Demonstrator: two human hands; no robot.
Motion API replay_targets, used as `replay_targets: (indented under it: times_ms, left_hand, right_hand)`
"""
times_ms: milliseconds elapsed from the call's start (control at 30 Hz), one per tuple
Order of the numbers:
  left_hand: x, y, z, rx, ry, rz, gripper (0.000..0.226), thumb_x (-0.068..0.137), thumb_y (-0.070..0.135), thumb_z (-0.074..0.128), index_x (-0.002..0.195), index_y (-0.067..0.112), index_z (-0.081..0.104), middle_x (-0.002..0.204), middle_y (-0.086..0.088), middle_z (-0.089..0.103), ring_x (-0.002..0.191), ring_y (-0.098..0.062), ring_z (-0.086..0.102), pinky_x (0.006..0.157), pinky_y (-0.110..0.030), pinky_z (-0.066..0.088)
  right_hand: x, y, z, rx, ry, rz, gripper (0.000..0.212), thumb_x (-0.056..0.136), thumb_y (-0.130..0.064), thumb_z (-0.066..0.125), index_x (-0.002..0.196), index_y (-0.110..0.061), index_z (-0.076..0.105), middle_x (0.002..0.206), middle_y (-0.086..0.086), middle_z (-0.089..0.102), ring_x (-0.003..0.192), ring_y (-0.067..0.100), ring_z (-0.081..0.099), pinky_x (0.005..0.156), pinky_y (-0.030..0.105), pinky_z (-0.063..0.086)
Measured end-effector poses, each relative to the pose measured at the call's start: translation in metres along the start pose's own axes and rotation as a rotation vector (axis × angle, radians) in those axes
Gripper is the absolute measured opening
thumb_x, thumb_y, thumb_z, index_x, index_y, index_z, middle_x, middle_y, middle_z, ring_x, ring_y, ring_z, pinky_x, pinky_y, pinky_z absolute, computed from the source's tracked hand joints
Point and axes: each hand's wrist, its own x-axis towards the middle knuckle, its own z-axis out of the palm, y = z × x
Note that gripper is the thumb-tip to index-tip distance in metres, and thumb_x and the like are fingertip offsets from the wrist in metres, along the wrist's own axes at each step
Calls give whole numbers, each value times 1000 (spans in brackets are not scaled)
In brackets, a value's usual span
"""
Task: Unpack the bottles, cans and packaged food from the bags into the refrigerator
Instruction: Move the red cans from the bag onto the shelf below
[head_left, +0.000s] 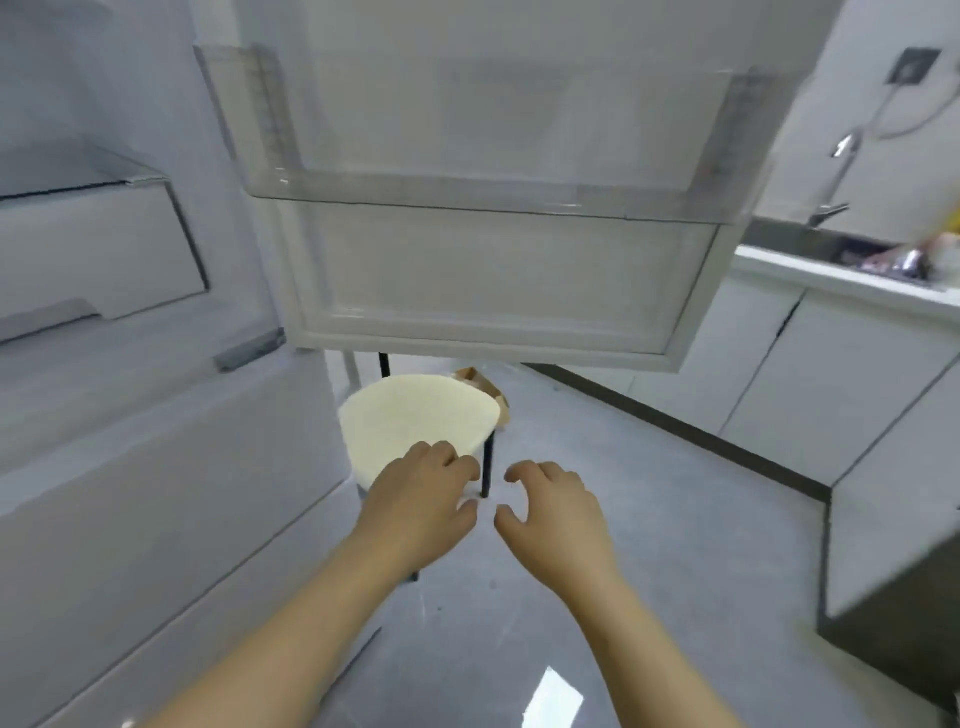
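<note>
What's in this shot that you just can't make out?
- Paper bag, head view: mostly hidden behind the stool and under the fridge door; its contents can't be seen.
- Items on the counter: blurred and cut by the right edge.
- Fridge shelves: cut by the left edge.
- Left hand and right hand: open, holding nothing.

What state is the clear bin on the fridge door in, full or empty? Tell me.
Empty. Through the clear door bin only the white door liner shows, with no bottles, cans or packages inside it.
</note>
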Motion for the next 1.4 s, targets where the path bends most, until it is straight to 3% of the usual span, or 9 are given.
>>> replay_targets:
  times_ms: [167,333,567,633,800,1033,1400]
  left_hand:
    - [28,56,30,-76,-86,288,35,94,36,43,127,26,48,125,5,50,113,-14,44,85,-26,41]
    - [36,114,61,-93,-163,558,34,94,37,43,125,26,49,122,5,50,112,-14,44,77,-23,37]
    - [13,205,90,-151,-272,907,33,95,37,42,125,25,48,124,5,48,113,-15,43,76,-20,32]
    - [1,234,97,-172,-288,990,33,95,38,44,125,25,49,124,4,50,112,-15,45,81,-21,38]
    - [-27,317,106,-202,-307,1152,31,94,41,46,122,26,51,121,5,51,109,-13,47,89,-24,46]
    - [-78,438,116,-236,-302,1354,33,94,39,44,124,26,50,123,7,50,111,-13,45,82,-21,41]
    - [-150,603,127,-278,-349,1609,36,95,37,44,128,24,49,125,5,50,114,-16,45,85,-25,41]
  right_hand:
    - [-43,53,-13,9,84,304,39,91,-33,45,129,-26,45,131,-5,48,119,16,43,94,29,37]
    - [-101,90,-20,11,163,587,39,91,-32,45,130,-25,45,133,-7,48,122,15,42,99,27,33]
    - [-192,118,-29,33,274,937,40,92,-32,45,132,-26,44,135,-9,47,123,13,40,101,27,34]
    - [-218,125,-35,38,311,1016,40,92,-32,45,132,-27,44,135,-10,46,124,13,39,103,27,32]
    - [-285,150,-65,25,409,1175,40,92,-31,44,132,-27,43,135,-9,46,125,13,38,104,29,33]
    - [-386,198,-105,-2,524,1347,36,92,-31,45,128,-27,45,132,-9,47,123,13,39,101,27,33]
    - [-511,262,-155,-28,711,1578,36,92,-32,46,128,-28,46,131,-10,47,122,12,40,101,27,34]
